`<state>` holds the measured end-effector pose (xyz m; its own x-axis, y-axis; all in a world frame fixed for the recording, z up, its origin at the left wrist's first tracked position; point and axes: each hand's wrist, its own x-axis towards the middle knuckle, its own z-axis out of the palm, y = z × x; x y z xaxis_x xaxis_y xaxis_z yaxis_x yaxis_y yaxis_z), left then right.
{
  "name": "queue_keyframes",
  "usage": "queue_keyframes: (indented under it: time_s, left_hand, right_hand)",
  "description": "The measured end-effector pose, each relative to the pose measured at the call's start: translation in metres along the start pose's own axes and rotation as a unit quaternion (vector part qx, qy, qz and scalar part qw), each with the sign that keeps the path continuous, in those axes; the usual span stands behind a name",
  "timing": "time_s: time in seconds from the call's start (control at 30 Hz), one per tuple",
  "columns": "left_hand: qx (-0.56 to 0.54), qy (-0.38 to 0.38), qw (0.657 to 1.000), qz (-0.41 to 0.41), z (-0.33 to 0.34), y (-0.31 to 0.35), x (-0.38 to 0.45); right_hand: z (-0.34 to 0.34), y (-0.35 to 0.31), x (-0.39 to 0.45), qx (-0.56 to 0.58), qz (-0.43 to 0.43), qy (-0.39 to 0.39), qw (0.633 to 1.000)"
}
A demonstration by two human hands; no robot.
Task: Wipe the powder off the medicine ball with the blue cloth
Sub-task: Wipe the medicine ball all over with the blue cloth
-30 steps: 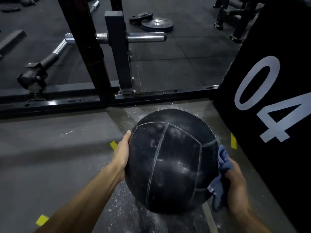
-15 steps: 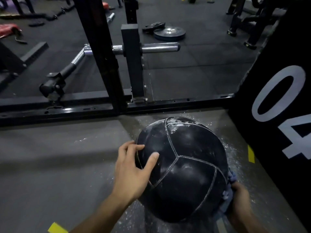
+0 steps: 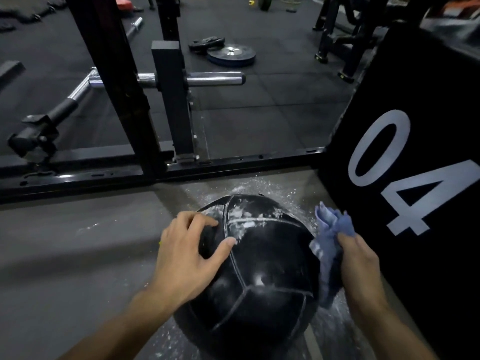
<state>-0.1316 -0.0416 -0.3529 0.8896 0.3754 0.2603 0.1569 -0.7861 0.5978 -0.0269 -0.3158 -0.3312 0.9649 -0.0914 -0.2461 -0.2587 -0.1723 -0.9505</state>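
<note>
Black leather covers the one medicine ball (image 3: 262, 276), which sits on the grey floor (image 3: 65, 255) in the lower centre of the head view, just beside one tall black box (image 3: 415, 113) printed with the white figures "04". White powder (image 3: 244, 219) is smeared over the ball's upper panels, and more lies scattered on the floor around the ball.

Two hands are in view. The left hand (image 3: 187, 258) rests on the ball's upper left side; its fingers are spread and bent over the curve, fingertips and thumb touching the leather. The right hand (image 3: 359, 263) grips one blue cloth (image 3: 328, 245), fingers curled round the bunched fabric. The cloth lies against the ball's right side, between the ball and the box, with its loose top corner standing up above the hand.

Behind the ball, one black steel rack (image 3: 124, 105) stands on a floor rail that runs across the frame. One barbell (image 3: 213, 79) passes through it horizontally, its chrome sleeve pointing right; a second chrome bar (image 3: 78, 92) angles down to the left. Two weight plates (image 3: 231, 55) lie flat on the dark rubber flooring further back, touching each other.
</note>
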Motion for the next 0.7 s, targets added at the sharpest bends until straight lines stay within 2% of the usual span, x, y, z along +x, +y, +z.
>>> queue_keyframes:
  time_s: [0.1, 0.2, 0.37, 0.47, 0.63, 0.7]
  left_hand:
    - [-0.007, -0.033, 0.999, 0.033, 0.003, 0.003, -0.003]
    - [-0.036, -0.071, 0.997, 0.019, 0.014, 0.007, -0.007]
    - [-0.020, -0.060, 0.998, 0.029, 0.022, 0.019, -0.012]
    - [-0.009, -0.065, 0.998, 0.020, 0.024, 0.020, -0.011]
    - [0.002, -0.071, 0.997, 0.003, 0.025, 0.022, -0.003]
    - [-0.008, -0.074, 0.997, 0.006, 0.028, 0.024, -0.001]
  right_hand:
    - [0.009, -0.005, 0.000, -0.068, -0.057, -0.020, 0.996]
    - [0.012, 0.015, 0.007, -0.139, -0.112, -0.027, 0.984]
    - [0.002, 0.025, 0.007, -0.114, -0.084, -0.070, 0.987]
    - [0.000, 0.024, -0.002, -0.133, -0.127, -0.086, 0.979]
    - [0.013, 0.029, -0.066, -0.274, -0.290, -0.091, 0.912]
    - [0.028, 0.037, -0.092, -0.332, -0.426, -0.087, 0.837]
